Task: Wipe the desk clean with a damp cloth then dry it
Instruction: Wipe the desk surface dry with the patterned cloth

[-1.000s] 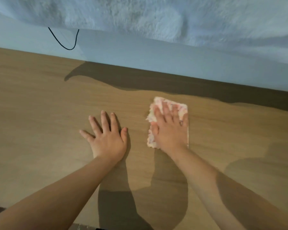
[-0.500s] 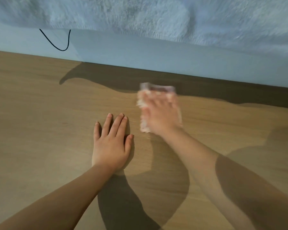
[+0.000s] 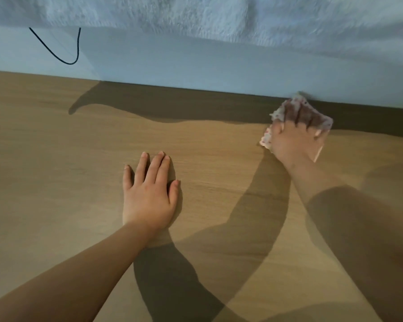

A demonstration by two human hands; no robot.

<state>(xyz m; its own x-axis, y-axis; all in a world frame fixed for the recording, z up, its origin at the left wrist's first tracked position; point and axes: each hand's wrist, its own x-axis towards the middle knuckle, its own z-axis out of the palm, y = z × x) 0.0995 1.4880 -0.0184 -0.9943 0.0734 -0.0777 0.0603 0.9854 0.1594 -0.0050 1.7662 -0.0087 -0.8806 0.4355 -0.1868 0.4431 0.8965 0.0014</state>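
Observation:
A pale pinkish cloth (image 3: 280,112) lies flat on the wooden desk (image 3: 56,147) at the far right, close to the back edge by the wall. My right hand (image 3: 293,138) presses down on it with straight fingers, and most of the cloth is hidden beneath the palm. Flat on the desk near the middle rests my left hand (image 3: 149,194), fingers together and holding nothing. The right hand and cloth are blurred by motion.
A light blue wall (image 3: 196,66) runs along the desk's back edge. A thin black cable (image 3: 66,61) hangs in a loop at the upper left. Fluffy white fabric (image 3: 219,17) overhangs the top of the view. Shadows of both arms fall across the wood.
My right hand has slid the cloth away from the middle, right and back toward the wall. My left hand has closed its spread fingers and stays flat on the desk.

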